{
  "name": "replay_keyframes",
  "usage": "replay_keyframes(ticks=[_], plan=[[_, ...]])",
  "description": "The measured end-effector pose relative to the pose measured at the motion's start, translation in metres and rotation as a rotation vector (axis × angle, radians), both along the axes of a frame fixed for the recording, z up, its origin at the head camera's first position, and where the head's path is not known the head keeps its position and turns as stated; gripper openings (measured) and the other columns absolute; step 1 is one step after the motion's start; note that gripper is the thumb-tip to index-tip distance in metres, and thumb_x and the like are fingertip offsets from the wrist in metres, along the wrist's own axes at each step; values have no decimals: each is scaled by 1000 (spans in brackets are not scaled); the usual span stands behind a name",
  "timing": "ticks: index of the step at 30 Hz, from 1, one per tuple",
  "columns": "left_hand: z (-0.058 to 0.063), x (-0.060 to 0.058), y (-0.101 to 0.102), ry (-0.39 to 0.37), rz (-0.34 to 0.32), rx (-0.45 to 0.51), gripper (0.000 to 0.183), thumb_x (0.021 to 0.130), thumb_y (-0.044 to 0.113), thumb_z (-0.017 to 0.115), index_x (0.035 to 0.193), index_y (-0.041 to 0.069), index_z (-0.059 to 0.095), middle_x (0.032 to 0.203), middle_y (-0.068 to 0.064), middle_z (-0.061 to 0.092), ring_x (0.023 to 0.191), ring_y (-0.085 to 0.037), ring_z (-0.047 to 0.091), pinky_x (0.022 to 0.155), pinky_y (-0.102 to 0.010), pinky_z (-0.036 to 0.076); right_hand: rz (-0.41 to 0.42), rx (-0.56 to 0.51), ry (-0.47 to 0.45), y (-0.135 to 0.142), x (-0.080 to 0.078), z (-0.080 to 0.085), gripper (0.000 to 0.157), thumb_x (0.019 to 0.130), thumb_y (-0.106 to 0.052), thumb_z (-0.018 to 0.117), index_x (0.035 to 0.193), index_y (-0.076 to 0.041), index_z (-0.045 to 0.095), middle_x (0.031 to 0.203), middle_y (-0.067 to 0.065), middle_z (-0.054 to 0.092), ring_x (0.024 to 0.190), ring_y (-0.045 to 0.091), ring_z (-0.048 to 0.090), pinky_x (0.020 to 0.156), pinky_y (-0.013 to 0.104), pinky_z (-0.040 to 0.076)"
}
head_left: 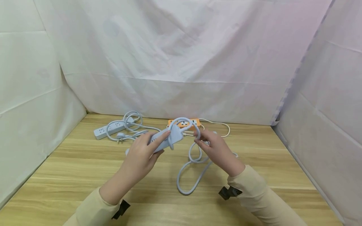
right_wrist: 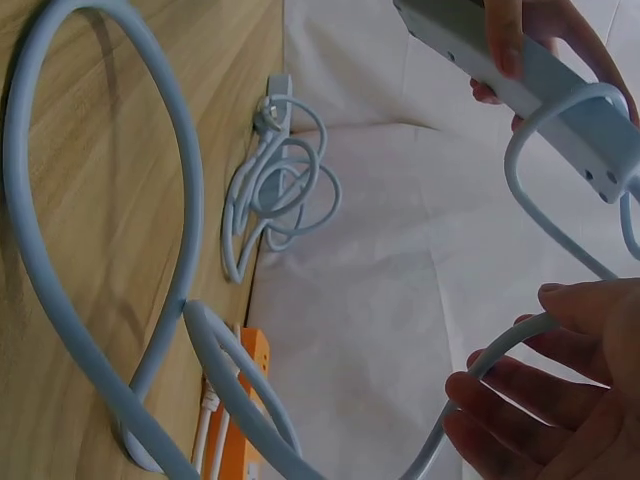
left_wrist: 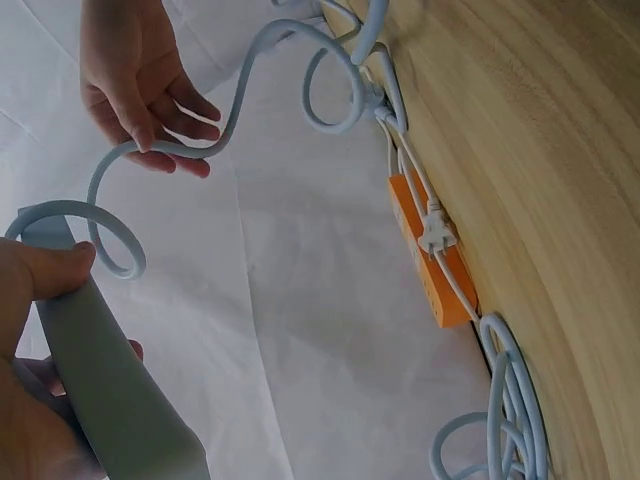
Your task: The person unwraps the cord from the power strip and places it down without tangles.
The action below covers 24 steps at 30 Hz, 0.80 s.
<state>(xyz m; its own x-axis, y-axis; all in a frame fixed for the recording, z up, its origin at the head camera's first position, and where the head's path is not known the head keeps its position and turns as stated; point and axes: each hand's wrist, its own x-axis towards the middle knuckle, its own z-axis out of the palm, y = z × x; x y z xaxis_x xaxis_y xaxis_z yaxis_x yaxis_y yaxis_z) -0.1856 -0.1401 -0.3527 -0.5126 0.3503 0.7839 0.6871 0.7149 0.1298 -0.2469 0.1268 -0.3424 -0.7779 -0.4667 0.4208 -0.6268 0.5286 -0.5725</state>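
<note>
Above the table, my left hand (head_left: 137, 157) grips a pale blue power strip (head_left: 176, 134), thumb on one side and fingers on the other. The strip's cord (left_wrist: 98, 214) makes a loop around its end. To the right, my right hand (head_left: 217, 150) pinches a stretch of that cord between thumb and fingers; in the right wrist view the cord (right_wrist: 530, 326) crosses beneath the thumb (right_wrist: 580, 300). From there it runs down to loose loops (head_left: 185, 193) on the tabletop. The plug of the held strip is not clearly visible.
Another pale blue power strip (head_left: 113, 127) with tangled cord and plug (head_left: 121, 136) lies at the back left of the wooden table (head_left: 70, 175). An orange power strip (left_wrist: 452, 292) with a white cord and plug (left_wrist: 437, 232) lies by the white cloth backdrop (head_left: 169, 56).
</note>
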Motion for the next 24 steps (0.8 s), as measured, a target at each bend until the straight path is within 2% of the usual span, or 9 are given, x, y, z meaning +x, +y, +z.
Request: replay_keyframes(ticks=[6, 10, 12, 14, 17, 21, 24], plan=[[4, -3, 1, -17, 24, 26, 78, 73, 1, 83, 141, 24, 51, 109, -21, 60, 91, -38, 60, 78, -53, 49, -6, 29, -46, 1, 6, 1, 14, 91, -11, 69, 105, -9, 65, 110, 4, 67, 96, 19, 63, 85, 45, 51], [6, -7, 1, -20, 27, 46, 78, 74, 1, 83, 141, 24, 51, 111, -21, 60, 92, -39, 61, 77, -53, 49, -55, 25, -99, 3, 15, 8, 33, 91, -15, 69, 123, -9, 59, 113, 4, 63, 98, 22, 63, 86, 43, 51], [7, -9, 1, -14, 28, 56, 78, 74, 1, 83, 141, 23, 51, 112, -21, 60, 93, -39, 61, 77, -54, 49, -77, -3, -96, 4, 21, 12, 44, 91, -15, 69, 132, -11, 54, 113, 6, 60, 94, 21, 63, 80, 41, 52], [7, -10, 1, -8, 28, 65, 78, 74, 1, 82, 142, 23, 50, 112, -22, 60, 92, -39, 61, 77, -54, 48, -83, -53, -58, 5, 27, 16, 51, 91, -12, 70, 137, -12, 49, 113, 7, 58, 88, 18, 62, 75, 37, 53], [9, -11, 1, -1, 30, 74, 78, 75, 1, 82, 143, 23, 49, 111, -22, 59, 91, -38, 60, 76, -53, 48, -51, -141, 59, 4, 34, 20, 54, 88, -4, 71, 137, -10, 49, 119, 8, 55, 83, 14, 60, 68, 31, 52], [14, -12, 2, 1, 40, 82, 77, 76, 1, 81, 142, 23, 49, 112, -22, 59, 90, -38, 60, 76, -53, 47, 51, -235, 224, -2, 40, 23, 51, 83, 6, 71, 131, -4, 55, 130, 9, 53, 87, 15, 61, 69, 28, 52], [18, -12, 4, 1, 47, 90, 76, 76, 2, 81, 142, 24, 49, 112, -22, 59, 90, -38, 60, 76, -53, 47, 130, -236, 272, -9, 45, 23, 45, 82, 6, 71, 125, -2, 59, 130, 11, 54, 94, 19, 60, 72, 29, 52]])
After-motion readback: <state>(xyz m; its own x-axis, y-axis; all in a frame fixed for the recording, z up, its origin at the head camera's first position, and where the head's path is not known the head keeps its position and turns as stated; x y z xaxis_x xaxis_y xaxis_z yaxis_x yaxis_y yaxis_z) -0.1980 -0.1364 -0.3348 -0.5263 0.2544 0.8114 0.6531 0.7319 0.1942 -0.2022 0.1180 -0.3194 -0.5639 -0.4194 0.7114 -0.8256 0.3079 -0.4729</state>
